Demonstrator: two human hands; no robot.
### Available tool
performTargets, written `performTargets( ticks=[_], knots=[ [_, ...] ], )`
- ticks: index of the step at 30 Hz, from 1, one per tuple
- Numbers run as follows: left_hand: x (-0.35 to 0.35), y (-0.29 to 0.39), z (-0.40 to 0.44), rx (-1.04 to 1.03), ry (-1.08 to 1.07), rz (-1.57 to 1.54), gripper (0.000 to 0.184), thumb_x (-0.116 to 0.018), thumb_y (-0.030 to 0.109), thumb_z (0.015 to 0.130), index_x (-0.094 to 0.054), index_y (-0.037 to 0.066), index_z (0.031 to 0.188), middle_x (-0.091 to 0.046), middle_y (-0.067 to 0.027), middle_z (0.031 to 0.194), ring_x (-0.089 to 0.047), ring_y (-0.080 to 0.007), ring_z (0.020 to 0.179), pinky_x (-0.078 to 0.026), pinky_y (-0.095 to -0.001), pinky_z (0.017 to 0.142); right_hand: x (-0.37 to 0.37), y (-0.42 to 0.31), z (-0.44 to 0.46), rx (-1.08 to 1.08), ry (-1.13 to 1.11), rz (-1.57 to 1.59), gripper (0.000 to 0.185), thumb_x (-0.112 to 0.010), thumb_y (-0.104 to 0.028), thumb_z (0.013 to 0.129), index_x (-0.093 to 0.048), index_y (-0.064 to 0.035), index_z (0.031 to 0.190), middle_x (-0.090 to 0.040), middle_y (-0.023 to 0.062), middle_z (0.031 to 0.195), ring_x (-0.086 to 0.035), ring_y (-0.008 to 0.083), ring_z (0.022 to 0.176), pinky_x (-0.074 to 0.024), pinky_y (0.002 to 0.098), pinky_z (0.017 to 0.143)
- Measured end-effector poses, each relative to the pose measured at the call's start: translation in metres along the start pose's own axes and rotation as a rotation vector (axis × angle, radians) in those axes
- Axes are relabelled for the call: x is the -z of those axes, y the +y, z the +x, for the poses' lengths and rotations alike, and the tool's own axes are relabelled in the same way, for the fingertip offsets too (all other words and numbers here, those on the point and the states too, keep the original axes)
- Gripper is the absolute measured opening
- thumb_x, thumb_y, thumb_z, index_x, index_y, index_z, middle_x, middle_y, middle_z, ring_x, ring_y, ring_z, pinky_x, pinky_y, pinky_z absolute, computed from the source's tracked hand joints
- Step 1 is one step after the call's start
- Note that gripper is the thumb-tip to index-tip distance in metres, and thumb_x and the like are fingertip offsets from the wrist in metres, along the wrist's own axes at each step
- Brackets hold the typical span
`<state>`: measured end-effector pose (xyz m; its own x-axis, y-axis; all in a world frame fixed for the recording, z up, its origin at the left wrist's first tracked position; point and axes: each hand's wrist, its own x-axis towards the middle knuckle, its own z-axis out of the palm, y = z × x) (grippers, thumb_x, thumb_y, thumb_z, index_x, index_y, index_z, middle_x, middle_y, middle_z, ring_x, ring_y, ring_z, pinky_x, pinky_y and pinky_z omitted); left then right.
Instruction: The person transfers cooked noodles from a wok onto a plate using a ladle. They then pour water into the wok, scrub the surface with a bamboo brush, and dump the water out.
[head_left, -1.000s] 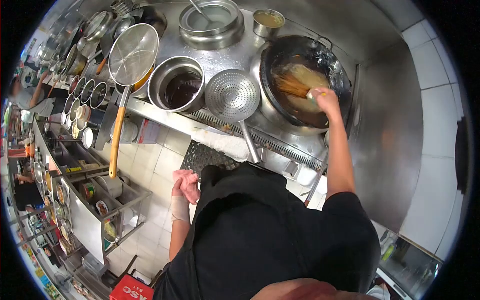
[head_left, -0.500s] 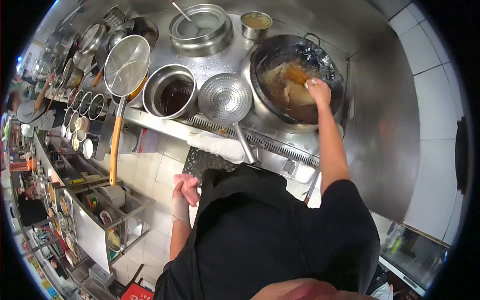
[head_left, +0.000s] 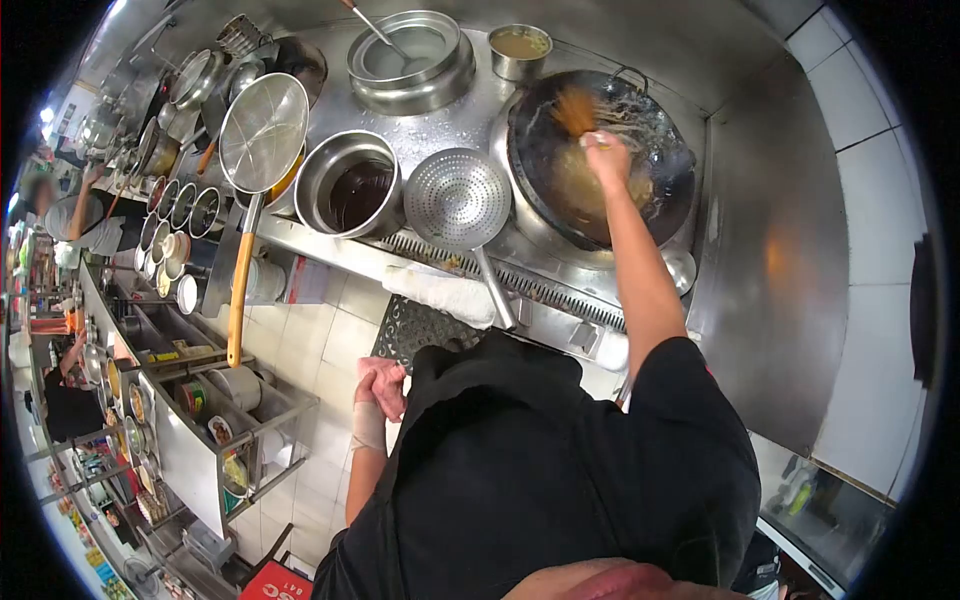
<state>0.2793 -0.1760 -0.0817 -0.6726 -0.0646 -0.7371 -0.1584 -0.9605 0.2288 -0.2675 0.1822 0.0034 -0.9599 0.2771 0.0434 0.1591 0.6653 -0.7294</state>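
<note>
Inside the black wok (head_left: 670,180) on the stove there is murky brownish liquid. My right hand (head_left: 606,162) is closed on a wok brush (head_left: 575,112) with blurred orange-brown bristles, held against the far left inner wall. Down by my left side, my left hand (head_left: 368,382) grips a crumpled pink cloth (head_left: 391,392); a tan wrap covers that wrist. A perforated metal skimmer (head_left: 458,198) lies left of the wok, its handle pointing toward me. Next to it stands a steel pot (head_left: 318,175) of dark liquid.
A wide steel pot (head_left: 460,85) with a ladle and a small steel container (head_left: 520,68) of cloudy liquid stand at the back. A wire strainer (head_left: 263,130) sticks out past the stove edge. A white towel (head_left: 438,295) lies along the front. Other people work far left.
The brush and my right hand have moved left and toward the wok's far side. My left hand still holds the pink cloth. The view has shifted slightly.
</note>
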Motion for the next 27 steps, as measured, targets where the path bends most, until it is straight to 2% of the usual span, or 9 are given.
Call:
performTargets(
  ticks=[1,3,5,9,16,17,19,21,27],
  knots=[
    [0.001,0.0,-0.003,-0.016,-0.011,-0.002,0.057,-0.054,0.04,0.089,-0.048,-0.003,0.126,-0.062,-0.0195,0.112,-0.061,-0.0333,0.102,-0.052,-0.0422,0.089,-0.005,-0.003,-0.016,0.108,-0.088,0.16,0.045,-0.067,-0.048,0.079,-0.071,-0.0168,0.112,-0.07,0.017,0.105,-0.066,0.0326,0.101,-0.0496,0.0379,0.089],
    [0.014,0.004,0.006,-0.015,-0.006,0.024,0.057,-0.054,0.041,0.089,-0.048,-0.003,0.126,-0.061,-0.0198,0.112,-0.06,-0.0334,0.103,-0.051,-0.0426,0.09,0.019,-0.005,-0.026,0.182,-0.102,0.024,0.041,-0.069,-0.045,0.079,-0.072,-0.0143,0.107,-0.07,0.0179,0.103,-0.067,0.0317,0.098,-0.0503,0.0375,0.087],
    [0.02,-0.001,-0.001,0.023,-0.012,0.04,0.054,-0.056,0.037,0.089,-0.049,-0.004,0.123,-0.062,-0.0192,0.109,-0.061,-0.031,0.1,-0.052,-0.0398,0.09,0.054,-0.017,-0.012,-0.081,-0.152,-0.006,0.038,-0.069,-0.042,0.079,-0.074,-0.0134,0.102,-0.071,0.0173,0.099,-0.068,0.032,0.095,-0.0511,0.0383,0.084],
    [-0.016,0.002,0.003,0.043,-0.037,0.092,0.044,-0.06,0.028,0.089,-0.052,-0.006,0.116,-0.065,-0.0176,0.102,-0.065,-0.0261,0.092,-0.054,-0.0336,0.087,0.031,0.006,-0.004,0.014,0.146,0.025,0.036,-0.07,-0.041,0.077,-0.074,-0.0136,0.1,-0.073,0.0141,0.092,-0.07,0.0294,0.086,-0.0521,0.0362,0.079],
    [0.037,0.011,0.033,0.051,-0.028,-0.002,0.057,-0.05,0.038,0.092,-0.044,-0.004,0.129,-0.06,-0.0211,0.114,-0.059,-0.0347,0.105,-0.049,-0.0436,0.096,0.139,-0.018,-0.073,0.064,-0.551,-0.031,0.036,-0.069,-0.034,0.081,-0.073,-0.0067,0.104,-0.073,0.0132,0.088,-0.068,0.0207,0.073,-0.0514,0.0314,0.068],
    [0.042,0.012,0.035,0.101,-0.02,-0.016,0.056,-0.05,0.037,0.092,-0.045,-0.004,0.129,-0.06,-0.0212,0.114,-0.059,-0.0348,0.106,-0.049,-0.0439,0.095,0.143,-0.02,-0.059,-0.171,-0.606,-0.138,0.035,-0.068,-0.034,0.081,-0.073,-0.0086,0.104,-0.072,0.0147,0.089,-0.069,0.024,0.077,-0.0521,0.0334,0.07],
    [0.037,0.008,0.039,0.14,0.01,0.03,0.054,-0.049,0.036,0.092,-0.046,-0.005,0.128,-0.06,-0.0218,0.114,-0.06,-0.035,0.106,-0.049,-0.0438,0.096,0.117,0.022,0.002,0.038,-0.456,-0.33,0.035,-0.067,-0.037,0.079,-0.074,-0.0108,0.101,-0.072,0.0155,0.092,-0.07,0.0306,0.084,-0.053,0.0372,0.074],
    [0.031,0.008,0.046,0.158,-0.011,0.107,0.054,-0.05,0.036,0.092,-0.046,-0.005,0.127,-0.06,-0.022,0.115,-0.06,-0.0352,0.106,-0.049,-0.0437,0.095,0.077,0.024,0.004,0.075,-0.139,-0.162,0.035,-0.062,-0.038,0.078,-0.073,-0.012,0.099,-0.071,0.0156,0.097,-0.068,0.0355,0.092,-0.0528,0.0408,0.08],
    [0.032,0.027,0.062,0.086,-0.069,0.161,0.055,-0.05,0.036,0.091,-0.046,-0.005,0.127,-0.061,-0.0203,0.115,-0.061,-0.0356,0.104,-0.05,-0.0444,0.093,0.108,-0.054,-0.091,0.299,-0.367,-0.508,0.034,-0.055,-0.034,0.082,-0.073,-0.0097,0.098,-0.068,0.0198,0.104,-0.064,0.0377,0.101,-0.05,0.0442,0.09]
  ],
)
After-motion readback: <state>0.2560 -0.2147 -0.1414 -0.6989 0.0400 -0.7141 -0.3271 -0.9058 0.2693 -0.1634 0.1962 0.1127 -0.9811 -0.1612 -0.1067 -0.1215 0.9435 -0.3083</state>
